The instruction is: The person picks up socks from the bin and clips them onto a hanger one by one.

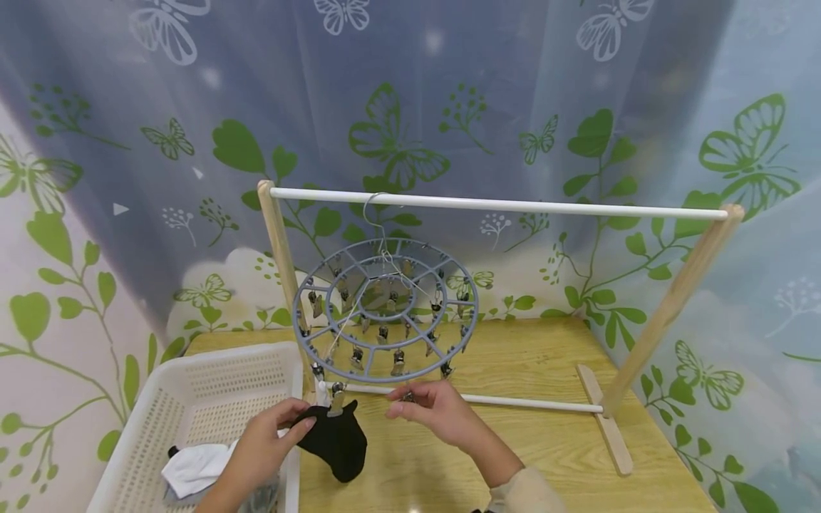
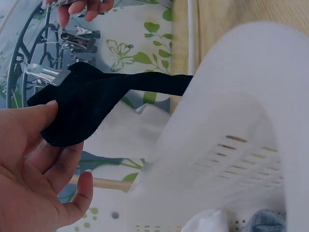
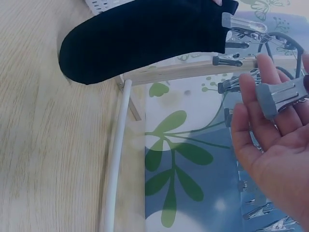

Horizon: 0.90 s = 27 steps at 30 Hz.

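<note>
A black sock [image 1: 336, 442] hangs from a metal clip [image 2: 48, 74] at the near left of a round grey clip hanger [image 1: 378, 377]. My left hand [image 1: 263, 445] pinches the sock's upper edge between thumb and fingers, right beside that clip. To the right, my right hand [image 1: 442, 413] holds another clip [image 3: 282, 99] of the hanger, its grey-tipped end lying across the fingers. The right thumb is mostly cut off in the right wrist view. A piece of white cloth [image 1: 322, 393] hangs just behind the black sock.
The hanger hooks over the white top bar [image 1: 500, 205] of a wooden-legged rack [image 1: 673, 306]. At left stands a white perforated basket [image 1: 137, 420] with a white sock [image 1: 195, 469] and grey cloth inside. A lower bar [image 1: 532, 403] runs close above the wooden table [image 1: 513, 456].
</note>
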### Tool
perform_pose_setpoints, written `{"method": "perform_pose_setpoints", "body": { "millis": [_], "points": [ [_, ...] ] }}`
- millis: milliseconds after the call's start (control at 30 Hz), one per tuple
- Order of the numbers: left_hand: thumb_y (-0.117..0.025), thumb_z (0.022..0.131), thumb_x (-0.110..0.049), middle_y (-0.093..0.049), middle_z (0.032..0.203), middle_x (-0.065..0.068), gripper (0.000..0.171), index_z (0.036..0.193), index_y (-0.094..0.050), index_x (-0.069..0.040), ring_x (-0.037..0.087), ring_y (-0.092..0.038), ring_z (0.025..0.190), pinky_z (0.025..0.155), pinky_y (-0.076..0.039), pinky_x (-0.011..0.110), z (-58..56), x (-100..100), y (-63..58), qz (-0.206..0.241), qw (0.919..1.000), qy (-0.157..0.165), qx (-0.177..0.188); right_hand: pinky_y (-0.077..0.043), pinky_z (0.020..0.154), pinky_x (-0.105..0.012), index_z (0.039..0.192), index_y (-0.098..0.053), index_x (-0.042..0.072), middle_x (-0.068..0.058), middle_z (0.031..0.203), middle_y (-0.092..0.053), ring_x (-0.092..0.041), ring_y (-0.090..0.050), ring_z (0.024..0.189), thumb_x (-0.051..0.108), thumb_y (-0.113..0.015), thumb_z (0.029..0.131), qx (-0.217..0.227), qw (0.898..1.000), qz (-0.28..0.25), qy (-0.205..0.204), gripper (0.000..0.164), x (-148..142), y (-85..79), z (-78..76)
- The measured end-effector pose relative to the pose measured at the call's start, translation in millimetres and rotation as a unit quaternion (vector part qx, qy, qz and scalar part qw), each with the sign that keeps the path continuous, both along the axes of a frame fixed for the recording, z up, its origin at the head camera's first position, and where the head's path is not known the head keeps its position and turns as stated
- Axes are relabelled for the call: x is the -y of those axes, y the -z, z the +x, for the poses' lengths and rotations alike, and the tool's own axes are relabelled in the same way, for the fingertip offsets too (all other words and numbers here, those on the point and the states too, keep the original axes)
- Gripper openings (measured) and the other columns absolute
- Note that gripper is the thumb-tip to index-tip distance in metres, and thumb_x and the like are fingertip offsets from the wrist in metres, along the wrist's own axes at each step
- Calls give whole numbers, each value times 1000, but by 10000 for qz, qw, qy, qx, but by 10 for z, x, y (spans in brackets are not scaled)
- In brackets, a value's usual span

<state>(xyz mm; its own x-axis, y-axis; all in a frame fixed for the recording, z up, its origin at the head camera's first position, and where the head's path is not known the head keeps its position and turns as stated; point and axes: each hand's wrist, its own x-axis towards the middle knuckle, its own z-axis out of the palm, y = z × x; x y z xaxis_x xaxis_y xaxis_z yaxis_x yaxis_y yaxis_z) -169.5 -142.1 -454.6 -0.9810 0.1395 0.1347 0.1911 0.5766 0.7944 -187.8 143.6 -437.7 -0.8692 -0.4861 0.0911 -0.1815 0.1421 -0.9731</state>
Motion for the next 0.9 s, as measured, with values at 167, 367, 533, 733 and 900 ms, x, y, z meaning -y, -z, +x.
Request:
{"method": "perform_pose_setpoints", "body": {
  "millis": [167,367,533,733,900],
  "points": [
    [-68,87,-11,-71,91,5,15,101,-65,-5,19,-65,87,85,-52,46,-10,30,-1,19,10000,-19,41,-52,89,-39,105,-68,-3,-22,113,-65,-23,-63,102,19,-63,92,91,9999,-76,-41,26,31,-21,27],
    [-68,87,-10,-71,90,4,13,100,-66,-6,19,-65,87,85,-52,46,-7,31,-33,26,10000,-63,36,-53,83,-33,119,-62,4,-22,109,-69,-22,-64,102,20,-60,95,143,9998,1,-106,29,65,-68,44],
    [-68,87,-11,-71,90,4,12,98,-66,-7,19,-65,87,85,-52,46,-11,49,-34,26,9999,-101,81,-53,82,-30,113,-64,1,-22,112,-67,-29,-62,105,19,-58,96,138,9995,33,-281,26,82,-100,46],
    [-68,87,-11,-71,88,3,12,98,-66,-7,18,-66,86,85,-52,47,-19,58,-29,59,9999,-147,30,-53,84,-31,107,-66,1,-23,111,-67,-29,-62,103,19,-58,95,176,9990,35,-408,23,86,-122,59],
    [-69,86,-10,-70,88,4,15,101,-66,-5,18,-65,85,83,-53,43,-15,45,12,144,9999,32,41,-53,86,-35,107,-67,0,-24,111,-67,-32,-62,104,17,-60,94,171,9991,69,-377,23,77,-104,82]
  ]
}}
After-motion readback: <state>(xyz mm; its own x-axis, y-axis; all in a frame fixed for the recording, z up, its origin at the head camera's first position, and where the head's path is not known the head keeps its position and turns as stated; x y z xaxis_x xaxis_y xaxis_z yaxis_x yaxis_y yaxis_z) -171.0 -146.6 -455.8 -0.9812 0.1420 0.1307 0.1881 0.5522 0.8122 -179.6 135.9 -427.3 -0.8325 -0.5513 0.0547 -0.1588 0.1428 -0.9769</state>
